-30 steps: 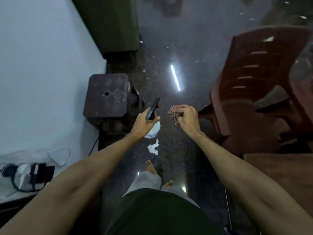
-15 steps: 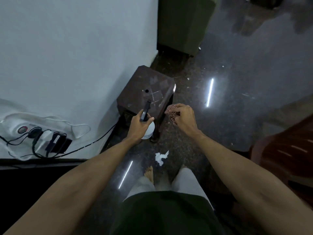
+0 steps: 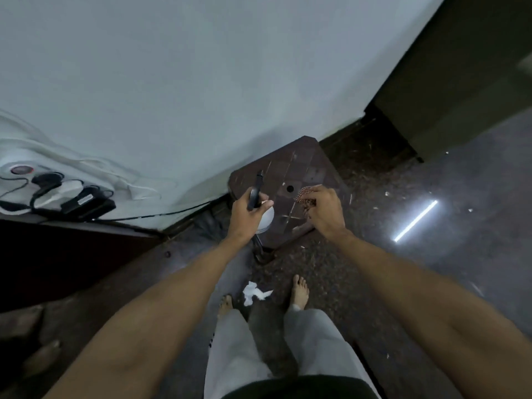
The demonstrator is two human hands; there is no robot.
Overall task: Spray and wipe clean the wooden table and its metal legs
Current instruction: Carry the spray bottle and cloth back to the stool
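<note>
Overspray is judged the main hazard, because the spray bottle (image 3: 260,210) is held in the left hand (image 3: 244,214) with its black nozzle aimed up toward the white wall (image 3: 201,82). The left fingers (image 3: 266,203) are wrapped around the bottle's neck; whether the trigger is pressed cannot be told. A patterned cloth (image 3: 304,195) is pinched by the fingers of the right hand (image 3: 325,211), held above the wooden table (image 3: 305,168), and contact with the surface cannot be confirmed. The table is seen low on the floor against the wall, directly ahead of the bare feet. A power strip with plugged adapters (image 3: 72,200) is set to the left, its cable (image 3: 161,215) trailing toward the table; mist drifting that way could wet live electrics. A glossy floor (image 3: 403,283) would likely be made slippery by drips. The metal legs are mostly hidden beneath the top, so missed spots are likely. A crumpled tissue (image 3: 254,293) lies between the feet and could be stepped on.
</note>
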